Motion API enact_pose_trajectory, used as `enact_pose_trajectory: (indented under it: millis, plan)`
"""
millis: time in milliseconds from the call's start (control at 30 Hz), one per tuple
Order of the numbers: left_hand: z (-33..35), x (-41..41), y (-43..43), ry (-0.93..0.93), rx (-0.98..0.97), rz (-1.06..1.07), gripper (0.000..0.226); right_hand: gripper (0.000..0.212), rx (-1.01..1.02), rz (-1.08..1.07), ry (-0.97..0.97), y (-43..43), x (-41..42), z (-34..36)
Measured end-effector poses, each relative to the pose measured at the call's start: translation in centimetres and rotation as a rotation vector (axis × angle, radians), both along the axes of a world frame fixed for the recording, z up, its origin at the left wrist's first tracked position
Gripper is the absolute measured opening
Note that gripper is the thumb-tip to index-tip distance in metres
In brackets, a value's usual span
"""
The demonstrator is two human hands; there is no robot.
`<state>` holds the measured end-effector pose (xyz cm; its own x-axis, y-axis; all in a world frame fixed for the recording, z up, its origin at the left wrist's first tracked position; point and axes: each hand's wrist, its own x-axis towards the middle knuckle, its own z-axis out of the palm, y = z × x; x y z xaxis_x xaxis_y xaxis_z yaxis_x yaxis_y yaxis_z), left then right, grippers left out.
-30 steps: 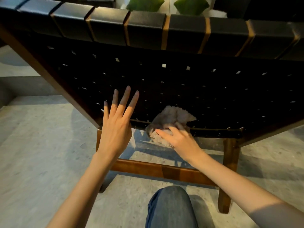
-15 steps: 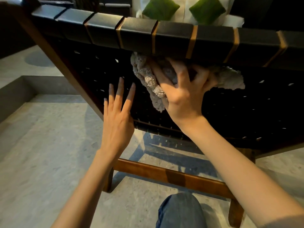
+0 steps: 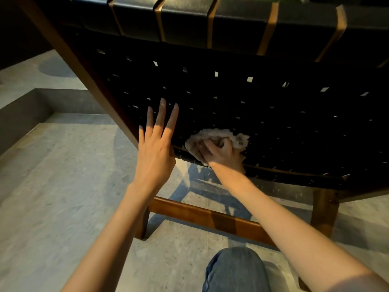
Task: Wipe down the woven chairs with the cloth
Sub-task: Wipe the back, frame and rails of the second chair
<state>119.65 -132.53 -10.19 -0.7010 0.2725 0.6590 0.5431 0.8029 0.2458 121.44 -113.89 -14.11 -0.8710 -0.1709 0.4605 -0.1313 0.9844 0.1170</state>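
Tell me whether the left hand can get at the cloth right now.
Probably yes. The left hand lies open on the weave beside the cloth, with only bare weave between them, though the right hand covers much of the cloth.

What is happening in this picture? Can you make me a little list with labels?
Chair: black woven chair, wooden frame, seen from behind
Cloth: fluffy pale cloth, bunched at the weave's lower edge
Right hand: right hand grips the cloth against the weave
Left hand: left hand flat on the weave, fingers straight
Floor: grey speckled floor
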Motion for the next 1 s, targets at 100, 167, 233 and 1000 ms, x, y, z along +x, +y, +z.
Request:
enact_pose_trajectory:
  millis: [100, 167, 233, 1000]
  plan:
    - [-0.4, -0.4, -0.4, -0.052, -0.023, 0.001, 0.094, 0.044, 0.046, -0.089, -0.172, -0.2, -0.5, -3.1]
    - [-0.2, 0.1, -0.7, -0.053, -0.038, 0.002, 0.096, 0.043, -0.089, -0.096, -0.327, -1.2, -0.6, -3.6]
    - [-0.1, 0.7, -1.3, -0.070, -0.016, 0.003, 0.094, 0.037, -0.259, -0.169, -0.264, -2.2, 0.0, -2.9]
    - [1.3, -1.2, -6.4, -0.008, 0.017, 0.294, 0.082, 0.052, 0.055, 0.073, 0.645, -8.0, -2.4, 11.0]
